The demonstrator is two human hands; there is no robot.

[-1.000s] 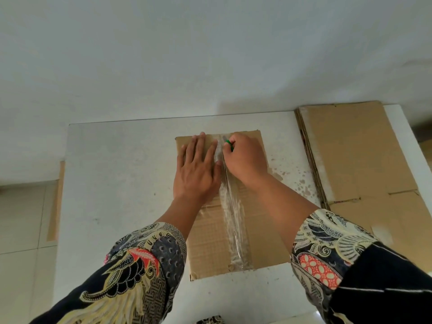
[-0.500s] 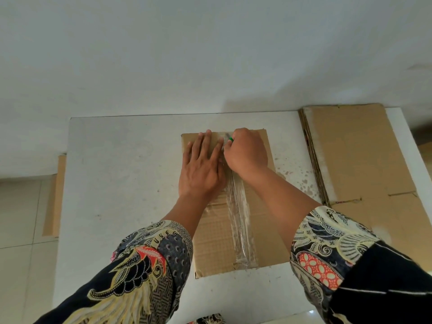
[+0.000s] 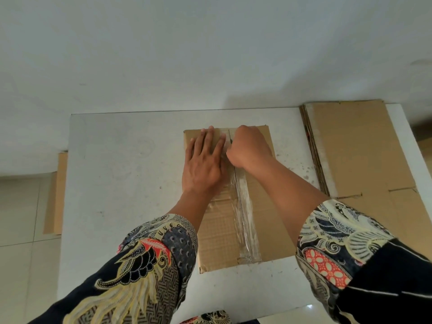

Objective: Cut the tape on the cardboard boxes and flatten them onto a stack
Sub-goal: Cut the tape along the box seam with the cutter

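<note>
Cardboard box [image 3: 268,220], brown, lying near the middle of a white table [image 3: 121,183], its long axis running away from the person. Clear tape [image 3: 244,218] runs along the centre seam from the near edge to the far edge, wrinkled and shiny; a second clear strip crosses the left panel about halfway along. A dark slit shows in the seam at the far end, between the two hands.

Left hand [image 3: 204,162]: flat, palm down, fingers spread and pointing away, pressed on the far left part of the box just beside the seam.

Right hand [image 3: 249,148]: closed into a fist at the far end of the seam, touching the left hand's index finger. Whatever it grips is hidden inside the fist; contents cannot be told.

Stack [image 3: 355,148] of flattened cardboard, brown, on the right end of the table, well apart from the box. Layered edges show along its left side; the top sheet has a flap crease and a small tear toward the near end.

Sleeves [image 3: 149,260]: dark fabric with cream, red and grey bird and scroll pattern, pushed up to mid-forearm on both arms.

Cardboard piece [image 3: 56,195], brown, upright against the table's left side, standing on a pale tiled floor.

Wall [image 3: 210,54]: plain white, behind the table's far edge.

Table surface: scuffed, with small dark specks to the right of the box.
</note>
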